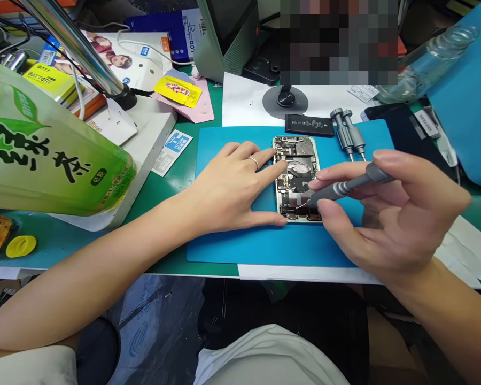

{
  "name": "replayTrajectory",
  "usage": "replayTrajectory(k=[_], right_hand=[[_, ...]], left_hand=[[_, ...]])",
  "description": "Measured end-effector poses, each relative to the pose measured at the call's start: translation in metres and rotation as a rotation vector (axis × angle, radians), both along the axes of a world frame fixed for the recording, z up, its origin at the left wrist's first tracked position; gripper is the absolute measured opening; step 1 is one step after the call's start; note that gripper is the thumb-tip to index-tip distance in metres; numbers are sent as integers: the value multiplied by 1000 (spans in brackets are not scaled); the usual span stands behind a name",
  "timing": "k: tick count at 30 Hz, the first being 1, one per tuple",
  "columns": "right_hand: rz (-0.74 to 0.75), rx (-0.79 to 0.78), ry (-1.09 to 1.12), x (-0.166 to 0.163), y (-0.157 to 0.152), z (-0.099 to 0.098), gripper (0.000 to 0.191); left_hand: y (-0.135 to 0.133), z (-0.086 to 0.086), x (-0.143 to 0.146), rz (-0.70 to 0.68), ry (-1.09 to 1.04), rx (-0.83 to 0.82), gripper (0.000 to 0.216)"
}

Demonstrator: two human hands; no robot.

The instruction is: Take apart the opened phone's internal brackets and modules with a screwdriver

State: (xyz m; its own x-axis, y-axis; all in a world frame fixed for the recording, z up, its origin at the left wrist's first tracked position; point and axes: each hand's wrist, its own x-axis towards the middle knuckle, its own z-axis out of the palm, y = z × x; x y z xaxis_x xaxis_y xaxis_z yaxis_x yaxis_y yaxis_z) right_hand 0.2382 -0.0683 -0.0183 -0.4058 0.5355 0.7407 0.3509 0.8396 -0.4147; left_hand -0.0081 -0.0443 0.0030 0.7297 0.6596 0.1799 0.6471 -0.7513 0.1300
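An opened phone (300,171) with its inner parts bare lies on a blue mat (232,240). My left hand (236,187), a ring on one finger, is spread, with its fingertips on the phone's left edge and inner parts. Between the thumb and fingers of my right hand (393,214) is a grey screwdriver (344,186), tilted, its thin tip over the lower part of the phone. Behind the phone lies a black phone battery (309,125). Two more grey screwdrivers (348,133) rest to the battery's right.
A large green drink bottle (56,144) stands close on the left, by a metal lamp pole (80,48). At the back are a round-based stand (285,101) and a clear glass jar (428,67). A yellow cap (21,246) lies at the left edge.
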Motion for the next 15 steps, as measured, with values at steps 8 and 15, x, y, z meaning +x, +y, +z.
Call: replayTrajectory(k=[8,15], right_hand=[[3,5,-1,0,2,2,102],[-64,121,-22,9,3,0,102]], left_hand=[[0,1,0,-4,5,-16,83],[0,-1,-1,-8,-11,-3,84]])
